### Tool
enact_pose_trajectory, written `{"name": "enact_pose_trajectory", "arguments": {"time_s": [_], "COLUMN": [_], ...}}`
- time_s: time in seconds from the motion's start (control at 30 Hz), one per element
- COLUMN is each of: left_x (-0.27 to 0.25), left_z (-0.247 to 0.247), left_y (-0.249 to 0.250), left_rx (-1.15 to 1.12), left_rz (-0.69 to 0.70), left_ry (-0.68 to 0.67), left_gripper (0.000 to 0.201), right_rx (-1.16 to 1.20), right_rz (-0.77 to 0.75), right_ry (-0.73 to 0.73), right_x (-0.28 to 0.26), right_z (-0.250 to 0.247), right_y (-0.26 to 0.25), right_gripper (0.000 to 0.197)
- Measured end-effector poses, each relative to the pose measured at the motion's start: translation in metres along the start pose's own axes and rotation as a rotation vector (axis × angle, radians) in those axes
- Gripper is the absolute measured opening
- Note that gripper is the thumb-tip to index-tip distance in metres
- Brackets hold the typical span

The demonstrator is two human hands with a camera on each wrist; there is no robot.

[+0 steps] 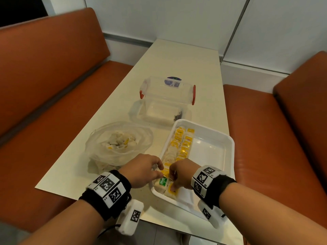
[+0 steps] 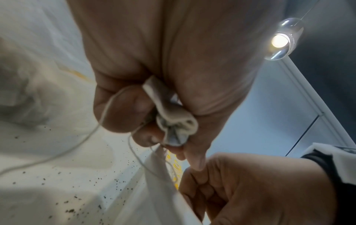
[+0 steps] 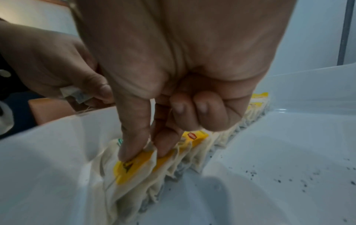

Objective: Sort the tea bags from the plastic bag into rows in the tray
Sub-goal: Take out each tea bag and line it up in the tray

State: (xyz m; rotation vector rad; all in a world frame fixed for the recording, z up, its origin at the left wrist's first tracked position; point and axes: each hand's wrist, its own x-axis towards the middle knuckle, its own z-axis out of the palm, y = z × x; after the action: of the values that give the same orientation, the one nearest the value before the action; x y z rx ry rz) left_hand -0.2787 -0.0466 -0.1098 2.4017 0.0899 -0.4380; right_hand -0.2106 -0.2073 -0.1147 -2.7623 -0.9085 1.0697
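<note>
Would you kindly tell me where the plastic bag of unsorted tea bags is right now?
In the head view, the plastic bag sits on the table, left of the white tray and just beyond the left hand.

Booth seating in a pale-walled corner

Orange padded benches point(image 1: 53, 71) flank a long cream table point(image 1: 177, 64), another bench point(image 1: 283, 121) on the right. Light grey wall panels point(image 1: 159, 15) rise behind, and a lit glass lamp point(image 2: 283, 39) hangs overhead.
</note>
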Motion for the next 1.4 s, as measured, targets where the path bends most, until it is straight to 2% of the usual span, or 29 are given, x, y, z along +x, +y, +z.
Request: {"name": "enact_pose_trajectory", "arguments": {"time_s": [0.1, 0.17, 0.23, 0.3, 0.4, 0.47, 0.57, 0.7, 0.83, 0.9, 0.97, 1.03, 1.1, 1.17, 1.23, 1.3, 1.4], "left_x": [0.001, 0.001, 0.001, 0.001, 0.002, 0.002, 0.002, 0.005, 0.005, 0.006, 0.009, 0.011, 0.013, 0.014, 0.013, 0.013, 0.016], "left_z": [0.001, 0.004, 0.007, 0.009, 0.010, 0.011, 0.013, 0.015, 0.015, 0.015, 0.016, 0.017, 0.019, 0.018, 0.012, 0.005, -0.001], "left_y": [-0.007, -0.008, -0.003, 0.005, 0.018, 0.023, 0.029, 0.037, 0.046, 0.050, 0.052, 0.052, 0.049, 0.045, 0.040, 0.035, 0.037], "left_rx": [-0.112, -0.378, -0.828, -1.168, -1.428, -1.523, -1.555, -1.569, -1.656, -1.678, -1.684, -1.696, -1.660, -1.579, -1.474, -1.275, -0.942], "left_rz": [0.025, -0.014, -0.093, -0.191, -0.321, -0.340, -0.345, -0.345, -0.323, -0.318, -0.333, -0.343, -0.336, -0.297, -0.174, 0.012, 0.171], "left_ry": [0.061, 0.123, 0.136, 0.126, 0.077, 0.052, 0.068, 0.129, 0.084, 0.059, 0.051, 0.009, -0.024, 0.011, 0.062, 0.067, 0.061], "left_gripper": [0.012, 0.012, 0.025, 0.037, 0.048, 0.054, 0.056, 0.053, 0.053, 0.052, 0.051, 0.056, 0.060, 0.060, 0.061, 0.059, 0.031], "right_rx": [0.011, 0.104, 0.196, 0.288, 0.415, 0.455, 0.478, 0.500, 0.337, 0.262, 0.249, 0.379, 0.641, 0.964, 1.192, 1.245, 1.255], "right_rz": [0.027, 0.047, 0.025, -0.044, -0.153, -0.202, -0.241, -0.222, -0.316, -0.303, -0.291, -0.280, -0.215, -0.194, -0.227, -0.267, -0.304], "right_ry": [0.068, 0.176, 0.299, 0.405, 0.492, 0.494, 0.496, 0.602, 0.612, 0.595, 0.599, 0.645, 0.669, 0.641, 0.579, 0.547, 0.560], "right_x": [-0.002, -0.007, -0.015, -0.026, -0.041, -0.049, -0.055, -0.058, -0.056, -0.056, -0.057, -0.055, -0.050, -0.048, -0.051, -0.054, -0.054], "right_z": [-0.004, -0.013, -0.024, -0.030, -0.031, -0.028, -0.023, -0.018, -0.016, -0.018, -0.020, -0.020, -0.018, -0.019, -0.023, -0.028, -0.034], "right_y": [0.003, 0.008, 0.011, 0.010, 0.003, 0.000, 0.000, 0.001, 0.002, 0.003, 0.004, 0.005, 0.010, 0.015, 0.019, 0.022, 0.025], "right_gripper": [0.033, 0.025, 0.020, 0.017, 0.004, 0.008, 0.018, 0.020, 0.038, 0.034, 0.020, 0.010, 0.004, 0.006, 0.006, 0.008, 0.009]}}
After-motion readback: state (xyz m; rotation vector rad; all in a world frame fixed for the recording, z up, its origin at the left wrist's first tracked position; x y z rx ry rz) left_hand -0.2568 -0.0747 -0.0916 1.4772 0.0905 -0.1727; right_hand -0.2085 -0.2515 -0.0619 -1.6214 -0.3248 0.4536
